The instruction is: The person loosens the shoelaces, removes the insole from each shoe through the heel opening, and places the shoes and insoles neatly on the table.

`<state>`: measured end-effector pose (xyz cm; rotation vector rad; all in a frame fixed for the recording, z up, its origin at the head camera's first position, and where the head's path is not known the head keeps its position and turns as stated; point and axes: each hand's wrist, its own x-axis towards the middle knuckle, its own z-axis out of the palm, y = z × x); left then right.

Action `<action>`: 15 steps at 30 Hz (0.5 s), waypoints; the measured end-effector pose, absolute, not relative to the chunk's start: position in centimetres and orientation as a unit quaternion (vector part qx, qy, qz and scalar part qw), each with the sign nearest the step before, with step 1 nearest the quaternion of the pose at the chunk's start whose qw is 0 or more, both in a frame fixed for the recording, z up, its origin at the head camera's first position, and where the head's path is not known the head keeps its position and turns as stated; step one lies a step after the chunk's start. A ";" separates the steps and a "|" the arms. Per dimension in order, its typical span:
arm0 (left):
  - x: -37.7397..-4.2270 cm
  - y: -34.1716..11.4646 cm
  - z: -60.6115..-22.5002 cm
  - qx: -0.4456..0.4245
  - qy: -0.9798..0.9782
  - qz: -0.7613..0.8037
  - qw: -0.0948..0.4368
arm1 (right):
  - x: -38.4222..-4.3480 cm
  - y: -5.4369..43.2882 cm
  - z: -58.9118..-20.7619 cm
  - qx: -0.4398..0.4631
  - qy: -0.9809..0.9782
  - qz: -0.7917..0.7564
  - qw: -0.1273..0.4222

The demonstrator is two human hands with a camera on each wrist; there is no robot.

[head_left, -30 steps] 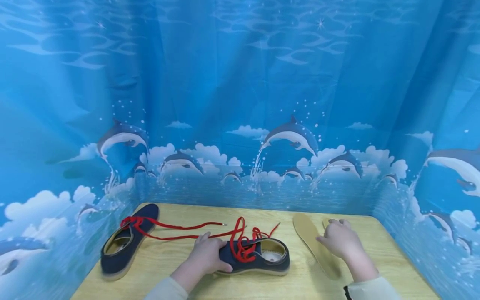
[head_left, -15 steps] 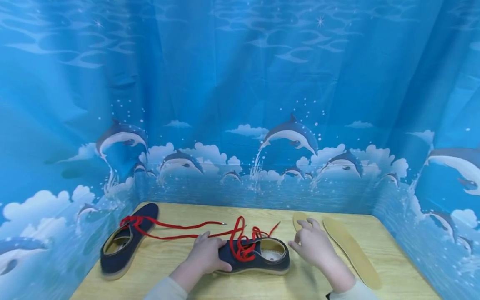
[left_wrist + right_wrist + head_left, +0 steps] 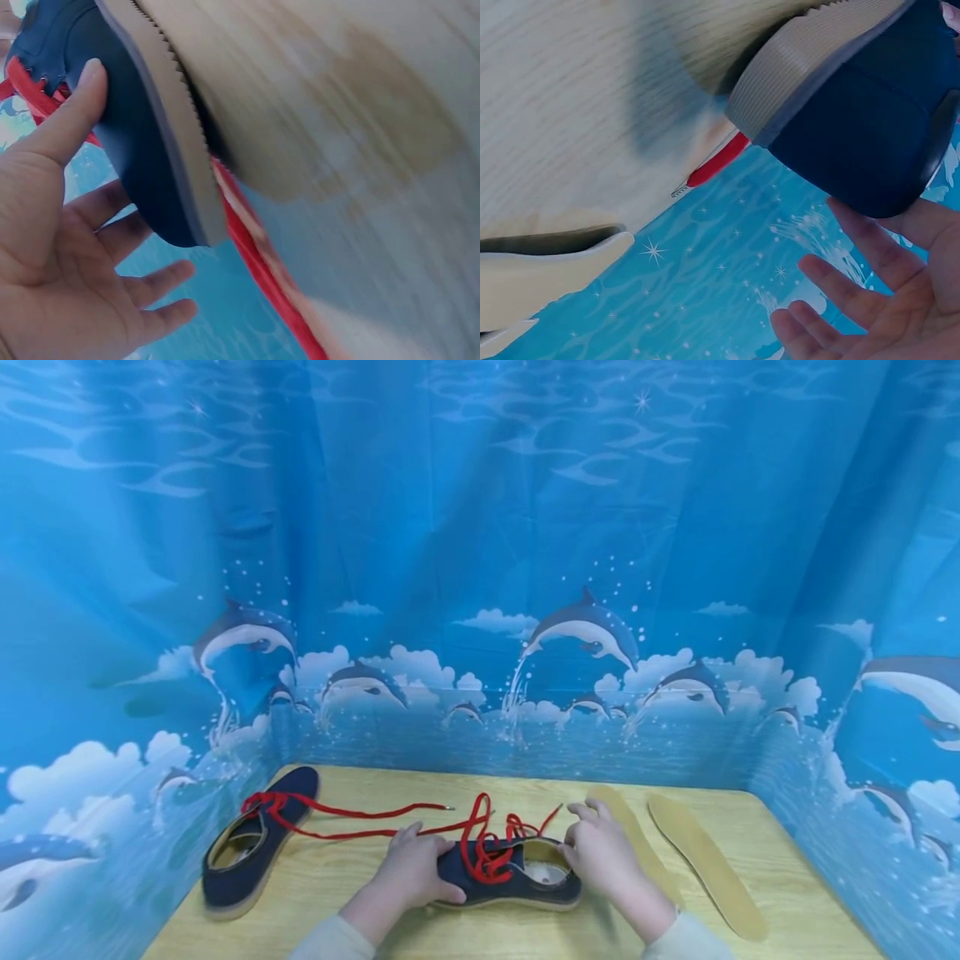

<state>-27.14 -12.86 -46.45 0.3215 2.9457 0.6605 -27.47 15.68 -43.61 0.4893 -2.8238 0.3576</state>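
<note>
A navy canvas shoe with loose red laces lies in front of me, toe to the left. My left hand grips its toe, thumb on the near side and fingers on the far side. At the heel is my right hand; in the right wrist view its fingers are spread and one fingertip touches the heel. Its thumb is hidden there behind the heel. To the right of the shoe lies a tan insole, partly covered by the right hand, beside a second insole.
Another navy shoe stands at the left, its red laces stretching across the wooden table. A blue curtain printed with dolphins surrounds the table's back and sides.
My right hand has left the right-hand insole, which now lies farther right beside the other, and moved left to the shoe's heel. My left hand stays on the toe.
</note>
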 end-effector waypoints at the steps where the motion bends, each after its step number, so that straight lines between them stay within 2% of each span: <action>1: -27.3 -12.9 -46.6 0.112 0.968 0.219 0.049 | -27.4 15.7 -43.6 0.168 -0.970 0.124 0.127; 6: -28.2 -13.3 -47.5 0.160 0.961 0.226 0.027 | -26.9 15.9 -43.3 0.175 -0.971 0.103 0.127; 15: -30.9 -14.1 -48.4 0.215 0.950 0.223 0.048 | -25.1 15.4 -42.9 0.197 -0.972 0.011 0.127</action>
